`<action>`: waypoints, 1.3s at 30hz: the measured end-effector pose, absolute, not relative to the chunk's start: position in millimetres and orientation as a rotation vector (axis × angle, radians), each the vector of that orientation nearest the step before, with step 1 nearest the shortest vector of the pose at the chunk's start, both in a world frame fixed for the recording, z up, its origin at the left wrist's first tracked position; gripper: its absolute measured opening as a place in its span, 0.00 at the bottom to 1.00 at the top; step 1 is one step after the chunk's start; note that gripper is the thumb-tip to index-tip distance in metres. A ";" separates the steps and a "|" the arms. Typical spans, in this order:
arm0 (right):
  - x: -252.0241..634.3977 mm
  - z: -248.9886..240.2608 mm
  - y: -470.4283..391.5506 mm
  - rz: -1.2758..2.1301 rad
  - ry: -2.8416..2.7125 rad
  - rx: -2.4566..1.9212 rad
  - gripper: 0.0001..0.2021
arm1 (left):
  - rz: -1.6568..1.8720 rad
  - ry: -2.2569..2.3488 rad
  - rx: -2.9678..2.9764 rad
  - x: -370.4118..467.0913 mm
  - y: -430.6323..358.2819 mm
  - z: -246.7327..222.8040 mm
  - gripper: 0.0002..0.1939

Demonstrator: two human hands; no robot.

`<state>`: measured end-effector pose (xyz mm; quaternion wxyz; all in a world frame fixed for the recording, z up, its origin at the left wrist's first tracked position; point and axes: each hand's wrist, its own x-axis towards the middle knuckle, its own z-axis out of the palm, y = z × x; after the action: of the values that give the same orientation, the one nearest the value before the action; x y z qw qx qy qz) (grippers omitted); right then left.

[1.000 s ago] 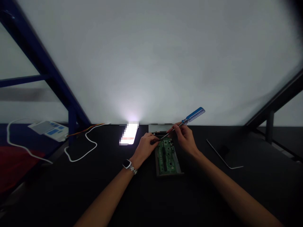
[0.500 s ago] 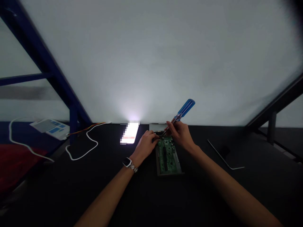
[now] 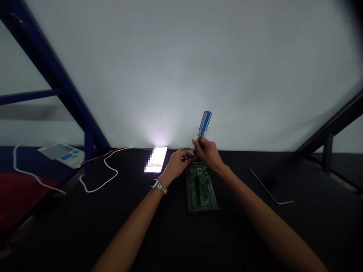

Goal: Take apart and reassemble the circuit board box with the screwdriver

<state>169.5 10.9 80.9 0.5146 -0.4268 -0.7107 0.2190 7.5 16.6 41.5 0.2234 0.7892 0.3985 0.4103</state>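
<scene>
A green circuit board [image 3: 203, 187] in a grey metal tray lies on the black table in front of me. My right hand [image 3: 209, 154] grips a screwdriver [image 3: 204, 122] by its shaft, with the blue, clear-ended handle sticking up nearly upright. The screwdriver's tip is hidden between my hands at the board's far end. My left hand [image 3: 178, 163], with a watch on the wrist, is beside that tip. Its thumb and fingers are pinched close together around something small and dark that I cannot make out.
Left of my hands a phone [image 3: 157, 160] with a bright screen lies near the wall. A white cable [image 3: 109, 181] and a leaflet [image 3: 62, 155] are further left. On the right rests a bent thin rod [image 3: 263, 187]. Blue frame bars [image 3: 53, 75] slant at the left.
The screwdriver has swung from leaning right to nearly upright, its handle moving left. My right hand has shifted left and up, closer to my left hand, whose fingers have curled and lifted slightly.
</scene>
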 end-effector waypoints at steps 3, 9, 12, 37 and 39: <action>169.7 72.7 14.9 0.525 -1.721 -1.045 0.17 | 1.177 1.127 2.187 10.8 13.6 36.4 0.07; 169.8 65.1 17.7 0.472 -1.755 -1.071 0.16 | 1.201 1.171 2.195 14.0 11.7 30.1 0.05; 168.9 65.2 18.2 0.442 -1.783 -1.092 0.17 | 1.207 1.182 2.199 14.1 12.9 28.3 0.06; 187.0 84.6 17.7 0.772 -1.882 -1.003 0.11 | 1.163 1.214 2.241 7.9 16.6 25.1 0.06; 185.3 83.8 18.0 0.715 -1.877 -1.007 0.09 | 1.179 1.221 2.190 8.0 17.7 29.2 0.08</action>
<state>185.3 18.0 83.8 0.4325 -0.4041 -0.7531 0.2871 8.0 17.7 29.2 0.1846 0.7768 0.4331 0.4183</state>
